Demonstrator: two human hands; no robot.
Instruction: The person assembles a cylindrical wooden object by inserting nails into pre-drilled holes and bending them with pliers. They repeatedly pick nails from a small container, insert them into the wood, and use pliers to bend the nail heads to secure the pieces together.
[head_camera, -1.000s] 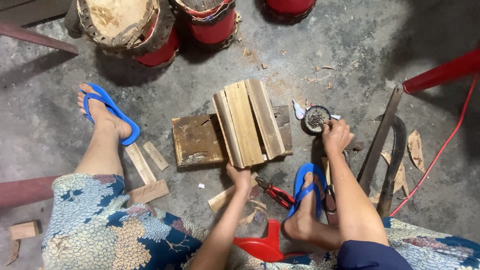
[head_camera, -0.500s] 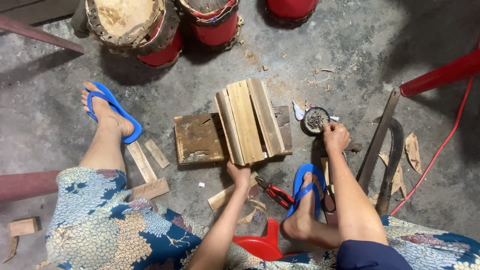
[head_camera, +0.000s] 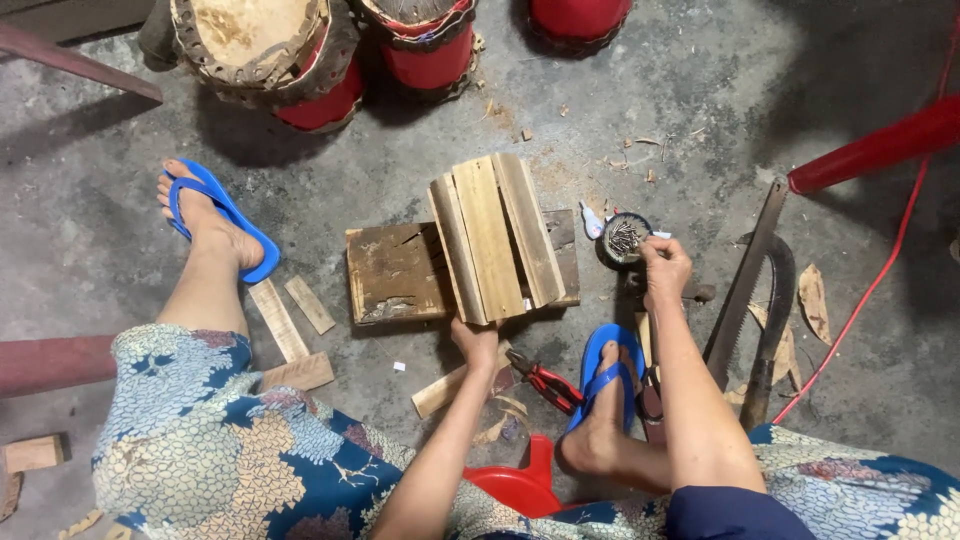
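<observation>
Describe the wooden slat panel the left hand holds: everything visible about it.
The slat panel is three pale, rough wooden slats laid side by side, fanning slightly toward the top. It lies flat across a darker worn board on the concrete floor. The left hand grips its near edge; the right hand is apart, at a small tin of nails.

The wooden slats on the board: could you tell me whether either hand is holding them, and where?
The left hand grips the slats at their near end. The right hand reaches into the small tin of nails; what its fingers hold cannot be told.
</observation>
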